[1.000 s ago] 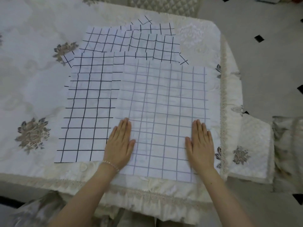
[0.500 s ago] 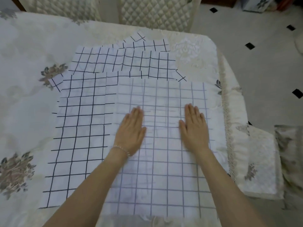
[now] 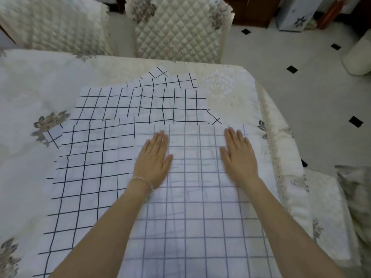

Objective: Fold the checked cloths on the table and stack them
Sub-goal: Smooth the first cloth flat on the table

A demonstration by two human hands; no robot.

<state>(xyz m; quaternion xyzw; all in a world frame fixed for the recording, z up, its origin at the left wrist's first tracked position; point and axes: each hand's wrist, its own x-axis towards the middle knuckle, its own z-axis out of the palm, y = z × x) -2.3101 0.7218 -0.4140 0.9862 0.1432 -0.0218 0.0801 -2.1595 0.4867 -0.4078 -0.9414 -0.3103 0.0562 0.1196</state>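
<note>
Several white checked cloths overlap on the table. The top one, a cloth with pale blue-grey lines (image 3: pixel 192 217), lies spread flat nearest me. My left hand (image 3: pixel 154 159) and my right hand (image 3: pixel 237 157) rest palm down on its far part, fingers straight and together, holding nothing. Their fingertips almost reach its far edge. Under it to the left lies a cloth with black lines (image 3: pixel 84 177). Another black-lined cloth (image 3: pixel 140 103) lies beyond, with corners of more cloths showing behind it.
A cream floral tablecloth (image 3: pixel 30 97) covers the table, whose right edge (image 3: pixel 281 157) runs close beside my right hand. Two quilted chair backs (image 3: pixel 176 31) stand at the far side. A padded seat (image 3: pixel 329 217) sits low on the right, over a tiled floor.
Both hands have slid away from me across the top cloth, from near its front edge up to its far part. The view has tilted up, showing the chairs.
</note>
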